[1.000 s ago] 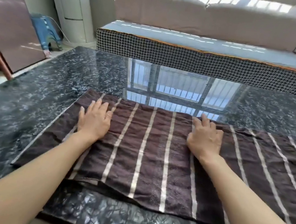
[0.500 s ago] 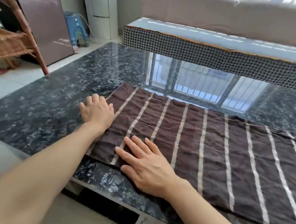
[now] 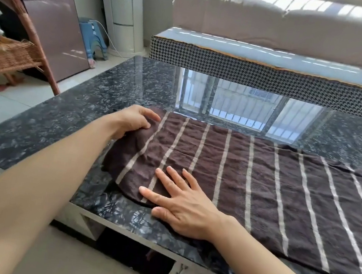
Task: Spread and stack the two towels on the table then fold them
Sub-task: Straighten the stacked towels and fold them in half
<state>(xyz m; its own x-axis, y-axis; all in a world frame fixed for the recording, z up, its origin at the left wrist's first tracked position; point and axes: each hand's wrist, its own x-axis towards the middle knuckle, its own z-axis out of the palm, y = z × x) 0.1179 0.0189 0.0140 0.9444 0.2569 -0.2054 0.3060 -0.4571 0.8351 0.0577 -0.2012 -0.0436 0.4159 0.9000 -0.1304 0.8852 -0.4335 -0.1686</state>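
A dark brown towel with thin pale stripes (image 3: pixel 261 182) lies spread on the glossy black marble table (image 3: pixel 81 119). A second towel edge peeks out under its far right side (image 3: pixel 337 165). My left hand (image 3: pixel 134 119) grips the towel's far left corner, and that left edge is lifted and bunched off the table. My right hand (image 3: pixel 180 203) lies flat with fingers apart on the towel's near left part, pressing it down.
A sofa with a houndstooth-edged seat (image 3: pixel 253 70) runs along the table's far side. A wicker chair (image 3: pixel 8 56) stands at the left, with a blue stool (image 3: pixel 91 37) and a white column unit behind. The table's near edge is just below my right hand.
My left hand went from lying flat to gripping the towel's left corner and lifting it. My right hand stays flat near the front left edge. The view shifted left.
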